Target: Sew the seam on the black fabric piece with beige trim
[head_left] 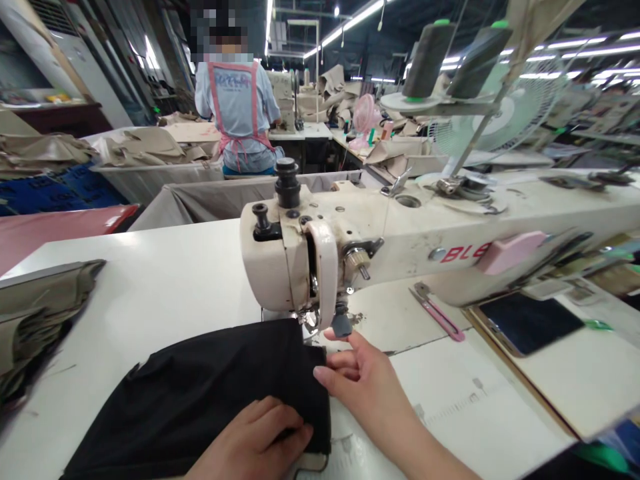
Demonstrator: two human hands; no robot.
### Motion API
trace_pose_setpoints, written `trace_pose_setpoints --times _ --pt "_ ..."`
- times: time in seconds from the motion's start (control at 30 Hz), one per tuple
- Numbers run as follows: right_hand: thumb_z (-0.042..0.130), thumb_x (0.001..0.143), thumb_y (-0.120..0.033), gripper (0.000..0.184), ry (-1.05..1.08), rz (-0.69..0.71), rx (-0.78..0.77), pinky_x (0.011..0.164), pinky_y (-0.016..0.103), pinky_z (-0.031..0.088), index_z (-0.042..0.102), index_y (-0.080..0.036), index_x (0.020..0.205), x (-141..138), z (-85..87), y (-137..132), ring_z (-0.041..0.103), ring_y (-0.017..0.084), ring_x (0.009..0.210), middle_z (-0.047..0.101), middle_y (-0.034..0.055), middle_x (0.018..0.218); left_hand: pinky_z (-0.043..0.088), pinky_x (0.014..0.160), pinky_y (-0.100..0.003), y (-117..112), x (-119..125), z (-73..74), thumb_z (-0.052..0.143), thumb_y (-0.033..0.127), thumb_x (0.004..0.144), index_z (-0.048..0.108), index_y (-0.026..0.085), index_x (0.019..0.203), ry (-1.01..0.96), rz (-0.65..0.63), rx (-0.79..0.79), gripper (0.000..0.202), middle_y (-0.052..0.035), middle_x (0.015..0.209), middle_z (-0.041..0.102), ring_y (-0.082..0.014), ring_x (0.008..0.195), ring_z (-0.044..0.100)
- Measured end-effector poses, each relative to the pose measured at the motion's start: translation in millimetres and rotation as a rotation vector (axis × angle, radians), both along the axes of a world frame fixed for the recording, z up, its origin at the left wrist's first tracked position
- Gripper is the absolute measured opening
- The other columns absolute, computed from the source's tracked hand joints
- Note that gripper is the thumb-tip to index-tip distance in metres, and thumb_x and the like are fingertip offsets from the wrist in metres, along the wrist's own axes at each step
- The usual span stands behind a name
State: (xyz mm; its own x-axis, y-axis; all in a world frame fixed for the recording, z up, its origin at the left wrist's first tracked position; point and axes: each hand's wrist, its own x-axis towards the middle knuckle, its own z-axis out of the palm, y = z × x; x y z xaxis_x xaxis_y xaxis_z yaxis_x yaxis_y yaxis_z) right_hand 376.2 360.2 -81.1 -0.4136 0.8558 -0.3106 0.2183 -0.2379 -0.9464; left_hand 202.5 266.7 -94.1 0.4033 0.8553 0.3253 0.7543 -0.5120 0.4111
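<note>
A black piece of fabric [200,393] lies on the white table [165,287] with its far edge under the presser foot of a cream sewing machine [350,253]. My left hand [260,440] rests on the near edge of the fabric, fingers curled and pinching it. My right hand [360,380] is at the fabric's right edge just below the needle area, its fingers bent and touching the cloth.
Pink thread snips [440,317] and a dark phone [525,323] lie on the table to the right. Olive fabric [35,313] is piled at the left. Thread cones [430,57] and a fan stand behind the machine. A person in a pink apron [237,107] sits with their back to me.
</note>
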Motion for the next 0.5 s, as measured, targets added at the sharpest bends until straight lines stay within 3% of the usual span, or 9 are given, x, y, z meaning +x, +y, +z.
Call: trace_pose_setpoints --times 0.1,0.17,0.23,0.37,0.43,0.5 --pt "0.063 0.072 -0.021 0.043 -0.010 -0.045 0.067 0.063 0.025 0.046 0.051 -0.020 0.113 -8 -0.7 -3 0.062 0.013 0.066 0.066 -0.0014 0.075 0.049 0.065 -0.019 19 -1 14.9 0.032 0.019 0.094 0.056 0.021 0.091 -0.167 -0.030 -0.128 0.025 -0.0029 0.085 0.060 -0.0119 0.074 0.058" --pt "0.059 0.074 -0.018 0.038 0.017 -0.053 0.082 0.060 0.022 0.044 0.053 -0.020 0.111 -11 0.6 -2 0.061 0.012 0.063 0.064 -0.0034 0.068 0.049 0.071 -0.022 36 -2 26.7 0.032 0.019 0.093 0.054 0.020 0.104 -0.256 0.110 -0.255 0.025 -0.0047 0.092 0.059 -0.0129 0.080 0.058" --pt "0.057 0.074 -0.015 0.037 0.048 -0.045 0.060 0.055 0.020 0.041 0.053 -0.018 0.111 -12 2.5 -1 0.058 0.011 0.059 0.060 -0.0053 0.062 0.048 0.064 -0.022 54 -4 34.7 0.037 0.026 0.093 0.052 0.017 0.110 -0.308 0.252 -0.413 0.025 -0.0028 0.082 0.057 -0.0123 0.068 0.057" --pt "0.057 0.074 -0.014 0.040 0.055 -0.038 0.050 0.053 0.020 0.038 0.049 -0.016 0.112 -13 2.5 -1 0.053 0.010 0.055 0.056 -0.0066 0.059 0.038 0.045 -0.018 77 -7 35.5 0.044 0.032 0.089 0.055 0.017 0.095 -0.346 0.226 -0.695 0.020 0.0046 0.061 0.043 -0.0090 0.047 0.046" --pt "0.056 0.075 -0.014 0.045 0.008 -0.021 0.124 0.060 0.024 0.046 0.046 -0.017 0.118 -12 0.0 -4 0.057 0.012 0.063 0.061 -0.0030 0.069 0.034 0.043 -0.017 79 -8 31.1 0.046 0.031 0.087 0.052 0.017 0.085 -0.366 0.263 -0.711 0.016 0.0050 0.059 0.041 -0.0092 0.048 0.046" --pt "0.054 0.075 -0.010 0.048 -0.120 0.060 0.387 0.078 0.034 0.051 0.048 -0.019 0.121 -9 -3.0 -9 0.060 0.018 0.086 0.064 0.0050 0.096 0.033 0.044 -0.017 77 -7 25.7 0.047 0.028 0.084 0.049 0.016 0.076 -0.334 0.342 -0.619 0.014 0.0043 0.057 0.043 -0.0096 0.049 0.045"
